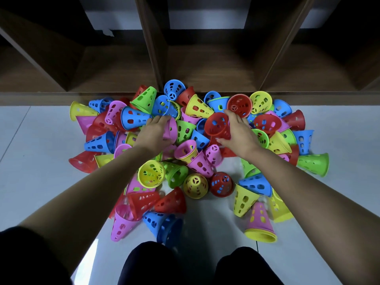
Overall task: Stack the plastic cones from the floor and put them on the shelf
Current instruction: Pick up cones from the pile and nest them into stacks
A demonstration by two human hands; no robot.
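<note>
The plastic cones (195,185) lay in a loose, many-coloured heap on the pale floor (30,161), banked against the foot of the wooden shelf (205,66). None showed in its compartments, so the job looked barely begun. At the left of the heap they lay on their sides with mouths facing every way, so each would likely need turning before it could nest. The left hand (156,131) reached into the middle of the pile, its fingers curled over the wall of a pink cone (172,128) that lay on its side, probably to lift it as one half of a pair. Just to the right, the right hand (239,132) clasped a red cone (217,124) at its wide end, thumb underneath and fingers bent over the far edge, the mouth tipped toward the person. That hold seemed to leave the narrow end free to slide into another cone. Both cones sat well inside the heap, touching their neighbours, with more cones spread off to the right.
</note>
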